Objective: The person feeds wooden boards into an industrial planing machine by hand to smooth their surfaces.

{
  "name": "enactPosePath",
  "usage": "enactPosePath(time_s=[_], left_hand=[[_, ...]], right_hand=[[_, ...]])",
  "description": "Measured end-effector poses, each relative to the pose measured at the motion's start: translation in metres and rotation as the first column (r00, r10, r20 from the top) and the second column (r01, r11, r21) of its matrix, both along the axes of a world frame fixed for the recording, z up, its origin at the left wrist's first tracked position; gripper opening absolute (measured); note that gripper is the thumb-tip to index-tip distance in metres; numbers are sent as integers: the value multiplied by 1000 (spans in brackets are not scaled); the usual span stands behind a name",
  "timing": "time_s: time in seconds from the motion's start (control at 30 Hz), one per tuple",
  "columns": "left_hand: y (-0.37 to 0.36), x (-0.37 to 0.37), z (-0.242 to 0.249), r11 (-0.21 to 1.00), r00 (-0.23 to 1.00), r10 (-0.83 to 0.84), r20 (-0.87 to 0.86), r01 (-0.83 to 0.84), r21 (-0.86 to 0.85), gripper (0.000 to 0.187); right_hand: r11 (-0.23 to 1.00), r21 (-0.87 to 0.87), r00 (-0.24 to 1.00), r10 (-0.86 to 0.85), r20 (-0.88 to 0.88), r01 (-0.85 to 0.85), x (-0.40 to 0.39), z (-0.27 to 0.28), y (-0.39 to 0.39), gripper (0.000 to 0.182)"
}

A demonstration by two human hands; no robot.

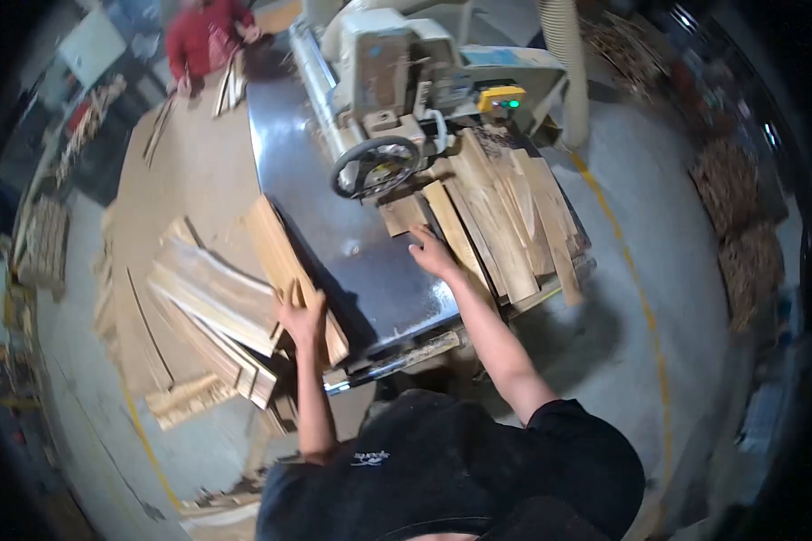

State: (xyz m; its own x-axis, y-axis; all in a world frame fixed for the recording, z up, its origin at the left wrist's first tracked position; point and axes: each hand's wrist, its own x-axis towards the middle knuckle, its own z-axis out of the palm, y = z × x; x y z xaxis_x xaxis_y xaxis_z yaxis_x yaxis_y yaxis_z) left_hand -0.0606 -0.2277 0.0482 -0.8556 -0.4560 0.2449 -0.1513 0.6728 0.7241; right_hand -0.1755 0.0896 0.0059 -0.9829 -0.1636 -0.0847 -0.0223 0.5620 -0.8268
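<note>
My left hand [301, 317] grips a light brown wooden board [278, 248] near its close end, fingers over its face. The board lies lengthwise away from me at the left edge of the shiny metal saw table [290, 153] and casts a dark shadow on the metal. My right hand [433, 254] is open, with fingers stretched toward a short flat piece of wood [401, 216] below the handwheel; the fingertips are right at its edge. Beside that hand lies a narrow plank [457, 236].
A machine with a black handwheel [375, 168] and a yellow control box [501, 97] stands over the table. Rough planks [492, 212] lie at the right. Stacked boards [209, 279] cover part of the brown side surface [203, 171]. Another person in red [203, 41] stands at the far end.
</note>
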Motion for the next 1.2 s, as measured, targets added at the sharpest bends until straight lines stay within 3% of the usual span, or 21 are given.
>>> enactPosePath(time_s=[0.03,0.1,0.13,0.2,0.27,0.3,0.33,0.37,0.43,0.47,0.53,0.57,0.6,0.67,0.73,0.8,0.83,0.93,1.0,1.1,1.2], left_hand=[[7,11,-8,946,995,-58,-76,79,314,60],[20,39,6,591,992,-116,-45,105,800,56],[29,52,7,251,949,-80,-304,314,916,55],[26,65,-21,201,1000,-19,-21,24,979,56],[53,84,-13,560,951,-248,187,-17,828,67],[65,92,-40,639,963,-241,121,63,767,74],[71,103,-58,675,957,-270,103,112,729,78],[77,114,-77,708,951,-298,86,160,688,83],[96,129,-86,757,912,-384,146,220,616,85],[105,133,-90,809,890,-424,168,288,513,86],[126,136,-95,858,845,-497,199,443,259,89],[144,129,-31,866,696,-497,518,432,251,92],[156,121,-15,849,603,-489,630,496,184,97],[175,104,-25,833,645,-517,563,531,156,96],[190,81,-29,858,693,-485,534,494,137,93],[200,47,-41,865,712,-449,539,498,61,91],[201,31,-44,871,747,-437,502,491,28,88],[209,-15,-42,927,808,-306,504,374,-36,76],[207,-52,-62,956,857,-231,460,289,-57,64],[179,-93,-75,944,883,-274,381,322,-67,51],[137,-126,-26,840,701,-509,500,532,109,31]], right_hand=[[997,-80,999,-13,-38,10,15,0,-4,52],[966,-258,999,40,32,-31,64,-8,-12,50],[930,-362,986,117,120,-66,94,-9,-14,50],[919,-392,818,255,516,-39,159,14,-19,51],[920,-364,943,238,233,-143,222,-94,-19,54],[845,-526,846,211,490,94,243,-62,-14,52],[732,-582,665,240,708,356,261,-25,-8,51],[621,-638,656,251,712,455,277,-28,-2,48],[685,-678,730,317,605,265,305,-67,29,50],[580,-675,582,379,719,456,312,-46,40,51],[556,-605,524,320,789,571,334,-40,49,51],[509,-522,470,238,850,684,344,-40,57,51],[517,-518,465,241,852,682,351,-49,67,51],[285,-651,571,320,756,703,361,-74,83,49],[32,-543,539,89,838,839,343,-37,69,43],[28,-576,571,93,815,817,323,-48,60,38],[223,-575,558,143,818,787,310,-58,62,36],[571,-437,600,-126,790,695,265,-30,36,55],[697,-339,610,-177,772,632,236,-25,30,61],[683,-296,534,-163,830,668,195,-49,32,59],[646,-314,532,-171,829,696,165,-51,25,54]])
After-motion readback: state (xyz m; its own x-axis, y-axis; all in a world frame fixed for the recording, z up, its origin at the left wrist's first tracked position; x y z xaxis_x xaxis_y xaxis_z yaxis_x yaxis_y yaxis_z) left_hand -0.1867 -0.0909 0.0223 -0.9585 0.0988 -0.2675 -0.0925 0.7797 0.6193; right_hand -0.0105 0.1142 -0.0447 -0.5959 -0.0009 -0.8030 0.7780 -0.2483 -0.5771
